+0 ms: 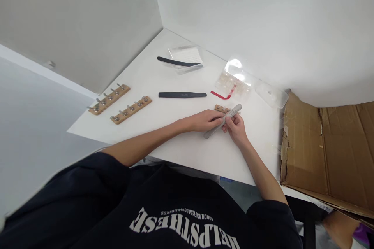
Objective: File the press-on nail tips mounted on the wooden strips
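Note:
A grey nail file [237,109] slants across the front middle of the white table. My right hand [237,129] is closed around it, thumb on its upper face. From the left, my left hand [207,120] reaches in with bent, closed fingers against the file; what they pinch is hidden. Just behind both hands is a short wooden nail-tip stand [218,107] with small metal pegs, partly covered by the file and fingers. Farther back lies a black nail file [182,95], parallel to the table's front edge.
Two wooden stands with metal clips [109,100] [131,110] lie at left. A curved black file [178,62] rests on a clear packet [187,53]. Behind my hands are a clear box of nail tips [230,81], a red strip [222,96] and a clear case [271,94]. A cardboard box [327,151] borders the right.

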Motion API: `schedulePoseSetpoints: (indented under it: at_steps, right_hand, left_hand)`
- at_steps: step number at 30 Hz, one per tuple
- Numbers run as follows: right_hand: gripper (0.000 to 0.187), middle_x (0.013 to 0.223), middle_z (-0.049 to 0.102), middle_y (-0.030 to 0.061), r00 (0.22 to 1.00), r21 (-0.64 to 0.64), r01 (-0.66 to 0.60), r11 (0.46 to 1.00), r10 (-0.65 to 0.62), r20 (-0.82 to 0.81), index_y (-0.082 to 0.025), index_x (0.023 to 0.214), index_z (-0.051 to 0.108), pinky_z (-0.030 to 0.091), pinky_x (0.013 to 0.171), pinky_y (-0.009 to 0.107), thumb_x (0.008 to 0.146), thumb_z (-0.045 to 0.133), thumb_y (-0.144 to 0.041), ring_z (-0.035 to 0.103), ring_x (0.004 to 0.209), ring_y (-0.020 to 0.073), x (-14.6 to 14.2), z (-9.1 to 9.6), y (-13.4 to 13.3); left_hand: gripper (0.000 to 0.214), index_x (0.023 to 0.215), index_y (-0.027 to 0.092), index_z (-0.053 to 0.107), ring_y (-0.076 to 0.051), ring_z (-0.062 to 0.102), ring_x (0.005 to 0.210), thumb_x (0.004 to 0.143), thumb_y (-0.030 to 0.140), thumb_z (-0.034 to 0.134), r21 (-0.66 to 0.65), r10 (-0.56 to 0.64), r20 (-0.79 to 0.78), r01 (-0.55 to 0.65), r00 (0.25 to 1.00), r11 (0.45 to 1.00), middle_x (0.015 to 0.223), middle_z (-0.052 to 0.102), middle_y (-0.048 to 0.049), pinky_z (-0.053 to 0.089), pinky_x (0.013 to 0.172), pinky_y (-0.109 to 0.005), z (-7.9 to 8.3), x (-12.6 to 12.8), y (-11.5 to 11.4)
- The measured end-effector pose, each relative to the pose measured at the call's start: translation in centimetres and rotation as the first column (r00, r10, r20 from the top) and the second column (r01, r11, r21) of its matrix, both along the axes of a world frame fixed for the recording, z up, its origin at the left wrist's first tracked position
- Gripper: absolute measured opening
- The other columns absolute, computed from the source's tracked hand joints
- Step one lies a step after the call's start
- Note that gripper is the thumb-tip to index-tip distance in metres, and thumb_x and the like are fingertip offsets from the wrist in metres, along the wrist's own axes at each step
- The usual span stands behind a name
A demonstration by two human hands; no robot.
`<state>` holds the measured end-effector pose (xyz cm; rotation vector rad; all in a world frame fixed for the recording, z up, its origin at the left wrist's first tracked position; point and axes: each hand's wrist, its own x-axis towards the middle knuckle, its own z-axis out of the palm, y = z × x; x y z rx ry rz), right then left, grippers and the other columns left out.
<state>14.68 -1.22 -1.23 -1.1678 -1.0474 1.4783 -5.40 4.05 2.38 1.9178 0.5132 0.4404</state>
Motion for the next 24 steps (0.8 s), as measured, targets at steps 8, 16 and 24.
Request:
schedulePoseSetpoints:
  at_steps: [8,16,24]
  right_hand:
    - [0.041,0.065,0.065,-0.0034,1.0,0.0,-0.002,1.0,0.002,0.007,-0.022,0.091,0.061,0.049,0.047,0.026,0.084,0.082,-0.056,0.061,0.052,0.0129,0.1,0.06,-0.03]
    - [0.04,0.064,0.065,-0.0037,1.0,0.007,-0.006,1.0,0.006,0.01,-0.022,0.091,0.06,0.049,0.047,0.026,0.084,0.082,-0.055,0.06,0.052,0.0131,0.14,-0.11,-0.01]
    - [0.043,0.064,0.064,-0.0042,1.0,0.003,-0.003,1.0,0.003,0.024,-0.022,0.092,0.059,0.05,0.047,0.026,0.083,0.082,-0.057,0.06,0.052,0.0128,0.08,0.05,-0.02]
  left_hand:
    - [0.032,0.102,0.019,0.07,-0.019,0.069,0.099,0.106,0.024,0.039,0.011,0.0,-0.007,0.0,1.0,1.0,0.108,0.077,-0.0034,0.048,0.09,-0.03,-0.03,0.05,-0.01]
    - [0.033,0.103,0.019,0.07,-0.019,0.068,0.097,0.106,0.025,0.039,0.013,0.009,-0.036,-0.008,0.999,1.0,0.107,0.076,-0.0032,0.047,0.089,-0.03,0.16,-0.01,-0.11]
    - [0.032,0.104,0.019,0.07,-0.018,0.068,0.094,0.106,0.024,0.039,0.023,0.005,-0.029,-0.004,1.0,1.0,0.107,0.076,-0.0029,0.047,0.088,-0.029,0.17,0.02,-0.15]
